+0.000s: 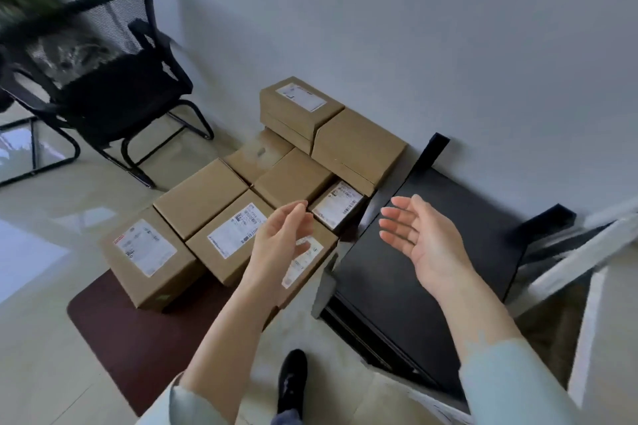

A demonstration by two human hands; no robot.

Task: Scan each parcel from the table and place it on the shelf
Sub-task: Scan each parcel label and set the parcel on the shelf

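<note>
Several brown cardboard parcels sit packed together on a low dark red table (131, 331) against the wall. Some carry white labels, such as the front left parcel (148, 257) and the middle parcel (229, 235). A small labelled parcel (336, 205) lies near the dark cabinet. My left hand (279, 245) hovers over the front parcels with relaxed, slightly bent fingers, holding nothing. My right hand (419, 238) is raised palm inward above the cabinet, fingers straight and empty. No scanner is in view.
A black cabinet (414, 279) stands right of the parcels. A black mesh chair (114, 79) stands at the back left beside a glass table (20, 148). White frame bars (583, 252) run at the right. My black shoe (291, 379) is on the pale tiled floor.
</note>
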